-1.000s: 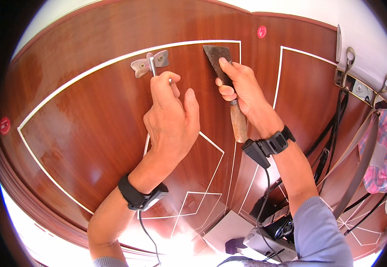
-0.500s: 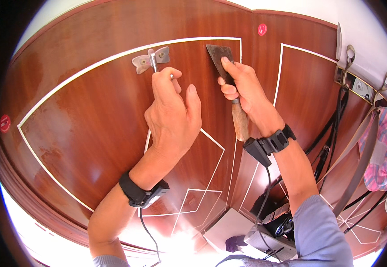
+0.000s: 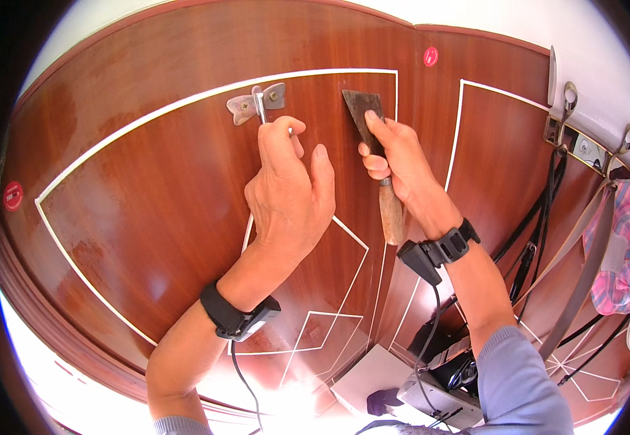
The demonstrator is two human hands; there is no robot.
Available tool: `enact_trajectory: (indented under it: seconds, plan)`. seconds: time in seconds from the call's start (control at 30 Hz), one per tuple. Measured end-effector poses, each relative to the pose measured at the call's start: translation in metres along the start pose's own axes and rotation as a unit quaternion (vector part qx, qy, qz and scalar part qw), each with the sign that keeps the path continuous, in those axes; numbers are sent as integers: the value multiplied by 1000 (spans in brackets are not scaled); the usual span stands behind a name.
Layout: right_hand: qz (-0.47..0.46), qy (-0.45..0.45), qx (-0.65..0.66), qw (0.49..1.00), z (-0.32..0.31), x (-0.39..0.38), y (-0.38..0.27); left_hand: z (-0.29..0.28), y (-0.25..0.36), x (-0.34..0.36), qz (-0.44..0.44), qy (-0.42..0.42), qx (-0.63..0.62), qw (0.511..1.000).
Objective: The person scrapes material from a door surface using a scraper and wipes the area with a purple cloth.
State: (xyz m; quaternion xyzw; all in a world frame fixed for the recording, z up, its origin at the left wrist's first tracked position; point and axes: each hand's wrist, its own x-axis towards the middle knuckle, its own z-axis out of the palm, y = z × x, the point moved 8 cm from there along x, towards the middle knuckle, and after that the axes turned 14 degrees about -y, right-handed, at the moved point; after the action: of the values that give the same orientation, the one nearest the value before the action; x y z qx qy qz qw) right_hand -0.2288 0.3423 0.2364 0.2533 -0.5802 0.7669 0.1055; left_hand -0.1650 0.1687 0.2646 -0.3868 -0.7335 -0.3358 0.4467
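My left hand (image 3: 286, 199) is raised to a metal wall hook (image 3: 260, 106) on the brown wood panel, its index finger curled around the hook's lower end and the thumb held apart. The hook's winged mounting plate (image 3: 241, 108) is fixed with screws and looks flush with the panel. In my right hand (image 3: 405, 156) is a scraper (image 3: 392, 214) with a worn wooden handle and a dark flat blade. That hand grips it around the blade's base, thumb on the blade face. The blade points up and left, to the right of the hook; whether it touches the wood cannot be made out.
White line patterns and red round stickers (image 3: 431, 56) mark the glossy panels (image 3: 148, 217). At right, hooks (image 3: 569, 98) carry dark straps (image 3: 547, 196) and a pink plaid cloth item (image 3: 623, 250). Below stands a pale box (image 3: 373, 373) beside a grey machine (image 3: 442, 399). Cables hang from both wrist bands.
The whole scene sits slightly lower and to the right in view. Both hands keep their holds on the hook and scraper, with little other visible movement.
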Motion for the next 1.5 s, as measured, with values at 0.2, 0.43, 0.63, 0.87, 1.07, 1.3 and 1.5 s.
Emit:
enact_trajectory:
  seconds: [0.2,0.43,0.63,0.87,1.07,1.3,1.5]
  plan:
    - [-27,-9,-12,1000,9,5,-8,-2,1,0,9,14,12,1000]
    - [-51,-14,-3,999,10,8,-13,0,3,1,-22,-14,-26,999]
    - [-26,4,-5,1000,8,4,-7,1,3,1,-11,-8,-13,1000]
    - [-41,12,-11,999,10,7,-10,0,3,1,7,4,9,1000]
    - [-27,9,11,1000,10,2,-3,0,1,1,-9,-9,-3,1000]
    - [-38,3,16,999,8,5,-3,-1,1,0,-4,-5,-7,1000]
    - [-67,5,7,998,8,15,-17,-3,3,0,4,8,6,1000]
